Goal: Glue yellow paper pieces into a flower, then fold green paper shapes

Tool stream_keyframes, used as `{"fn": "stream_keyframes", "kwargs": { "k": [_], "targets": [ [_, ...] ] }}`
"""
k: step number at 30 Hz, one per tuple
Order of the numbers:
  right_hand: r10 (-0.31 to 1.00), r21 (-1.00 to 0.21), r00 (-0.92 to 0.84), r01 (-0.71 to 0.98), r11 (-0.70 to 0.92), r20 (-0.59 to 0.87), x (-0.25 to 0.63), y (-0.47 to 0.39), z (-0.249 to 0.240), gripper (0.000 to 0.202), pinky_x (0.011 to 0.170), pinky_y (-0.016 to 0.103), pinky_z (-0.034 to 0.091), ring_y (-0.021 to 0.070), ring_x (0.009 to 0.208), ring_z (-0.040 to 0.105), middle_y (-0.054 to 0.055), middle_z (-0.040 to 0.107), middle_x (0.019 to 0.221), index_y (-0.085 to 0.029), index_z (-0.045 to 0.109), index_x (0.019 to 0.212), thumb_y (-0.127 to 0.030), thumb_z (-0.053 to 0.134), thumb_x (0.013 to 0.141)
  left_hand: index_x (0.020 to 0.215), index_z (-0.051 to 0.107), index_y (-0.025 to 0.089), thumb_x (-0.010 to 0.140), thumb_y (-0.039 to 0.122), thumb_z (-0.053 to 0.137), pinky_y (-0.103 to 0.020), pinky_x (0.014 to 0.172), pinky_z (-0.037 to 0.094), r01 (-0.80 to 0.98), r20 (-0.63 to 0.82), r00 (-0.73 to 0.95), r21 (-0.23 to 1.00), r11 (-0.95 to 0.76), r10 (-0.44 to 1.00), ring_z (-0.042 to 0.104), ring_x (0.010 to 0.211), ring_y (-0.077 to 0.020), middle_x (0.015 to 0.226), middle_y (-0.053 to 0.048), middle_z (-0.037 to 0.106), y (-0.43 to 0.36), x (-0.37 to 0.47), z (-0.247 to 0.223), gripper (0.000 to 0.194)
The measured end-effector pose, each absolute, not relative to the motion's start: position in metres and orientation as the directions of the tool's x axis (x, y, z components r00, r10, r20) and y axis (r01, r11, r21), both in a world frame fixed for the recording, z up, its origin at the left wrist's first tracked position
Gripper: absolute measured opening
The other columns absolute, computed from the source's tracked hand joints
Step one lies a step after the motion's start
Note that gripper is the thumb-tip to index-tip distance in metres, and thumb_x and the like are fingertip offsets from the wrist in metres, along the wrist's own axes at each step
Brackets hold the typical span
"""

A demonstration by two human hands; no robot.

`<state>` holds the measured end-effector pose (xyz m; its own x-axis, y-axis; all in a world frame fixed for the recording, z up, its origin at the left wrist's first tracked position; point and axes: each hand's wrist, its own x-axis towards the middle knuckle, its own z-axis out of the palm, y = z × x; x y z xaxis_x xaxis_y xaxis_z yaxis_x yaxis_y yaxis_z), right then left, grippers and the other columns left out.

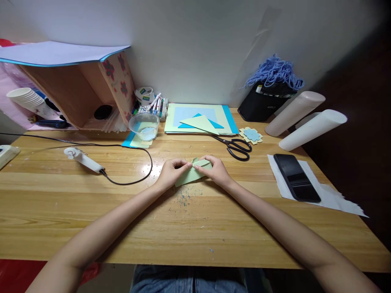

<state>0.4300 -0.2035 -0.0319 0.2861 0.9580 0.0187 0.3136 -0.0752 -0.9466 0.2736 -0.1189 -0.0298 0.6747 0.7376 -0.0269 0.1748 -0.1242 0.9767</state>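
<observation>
A piece of pale green paper [192,175] is held just over the middle of the table, with a folded strip along its upper edge. My left hand [171,173] pinches it from the left, thumb near the fold. From the right, my right hand [216,170] grips the same paper, its thumb close to the left thumb. Beyond the hands lie black-handled scissors [240,149], their blades partly under a pale green paper triangle [201,123]. That triangle rests on a stack of coloured paper [230,120].
A glue gun [84,159] with a black cord lies left. Behind stand a clear bowl [144,126], markers [155,105] and an open box [117,81]. To the right are a layered paper flower [252,135], a phone [296,178], two white rolls [313,129] and a black holder [262,101] with blue yarn.
</observation>
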Motion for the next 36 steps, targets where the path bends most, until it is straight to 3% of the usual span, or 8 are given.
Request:
{"fn": "stream_keyframes", "kwargs": {
  "k": [16, 24, 32, 36],
  "targets": [
    [0.959, -0.945, 0.283, 0.306, -0.116, -0.026, 0.4266, -0.2020, -0.0277, 0.034, 0.051, 0.021, 0.037, 0.0122, 0.059, 0.048, 0.001, 0.055, 0.065, -0.013, 0.059, 0.070, -0.045, 0.065, 0.059, 0.064, 0.058, 0.014, 0.070, 0.040, 0.058, -0.021, 0.059, 0.037, 0.139, -0.011, 0.708, 0.983, -0.123, 0.706, 0.049, 0.062, -0.0104, 0.064, 0.001, 0.056, -0.1185, 0.2735, -0.0298, 0.027],
    [0.973, -0.960, 0.173, 0.209, -0.189, -0.154, 0.4310, -0.2006, -0.0244, 0.031, 0.049, 0.020, 0.034, 0.0099, 0.055, 0.045, 0.000, 0.053, 0.061, -0.011, 0.060, 0.069, -0.040, 0.067, 0.059, 0.067, 0.058, 0.014, 0.070, 0.040, 0.059, -0.021, 0.059, 0.036, 0.182, -0.082, 0.724, 0.981, -0.074, 0.685, 0.049, 0.064, -0.0107, 0.068, 0.000, 0.056, -0.1195, 0.2737, -0.0227, 0.026],
    [0.978, -0.957, 0.148, 0.231, -0.176, -0.144, 0.4322, -0.1985, -0.0272, 0.032, 0.050, 0.021, 0.034, 0.0097, 0.055, 0.045, 0.001, 0.053, 0.061, -0.011, 0.060, 0.068, -0.041, 0.066, 0.060, 0.066, 0.058, 0.014, 0.071, 0.040, 0.056, -0.021, 0.053, 0.032, 0.180, -0.139, 0.735, 0.984, 0.007, 0.664, 0.044, 0.058, -0.0096, 0.062, 0.001, 0.053, -0.1162, 0.2737, -0.0237, 0.027],
    [0.979, -0.951, 0.154, 0.260, -0.170, -0.133, 0.4323, -0.1979, -0.0275, 0.030, 0.050, 0.020, 0.034, 0.0099, 0.056, 0.045, 0.001, 0.054, 0.062, -0.012, 0.059, 0.067, -0.040, 0.066, 0.060, 0.063, 0.056, 0.014, 0.073, 0.038, 0.052, -0.021, 0.053, 0.031, 0.209, -0.126, 0.726, 0.977, -0.042, 0.676, 0.043, 0.057, -0.0094, 0.059, 0.002, 0.050, -0.1165, 0.2750, -0.0240, 0.026]
  ]
}}
